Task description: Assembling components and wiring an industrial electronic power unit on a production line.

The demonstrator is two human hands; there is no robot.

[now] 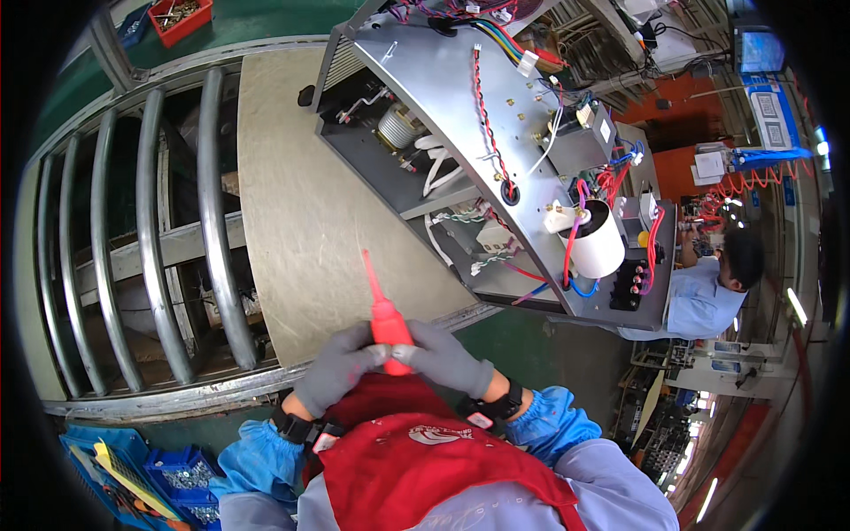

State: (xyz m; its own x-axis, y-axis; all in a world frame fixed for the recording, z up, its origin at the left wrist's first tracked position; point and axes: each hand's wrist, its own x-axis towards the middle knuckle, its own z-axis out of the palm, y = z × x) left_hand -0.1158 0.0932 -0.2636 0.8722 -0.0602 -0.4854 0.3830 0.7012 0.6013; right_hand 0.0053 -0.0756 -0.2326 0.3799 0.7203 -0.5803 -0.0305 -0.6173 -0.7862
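Observation:
Both of my gloved hands meet in front of my red apron around a red squeeze bottle [389, 324] with a long thin nozzle that points away from me. My left hand [341, 365] closes on the bottle's left side, thumb across its lower part. From the right, my right hand [445, 357] grips the same bottle, and the two thumbs nearly touch. Beyond the nozzle lies a flat beige worktop [301, 203]. To its right stands a grey metal equipment chassis [434, 84] with wires, a white cylinder [595, 243] and a black terminal block [629, 285].
Metal rollers [150, 239] run along the left of the worktop. Blue bins [181, 469] with small metal parts and a blue tray [111, 482] of tools sit at lower left. A red bin [181, 19] stands at far left. Another person [708, 292] works at right.

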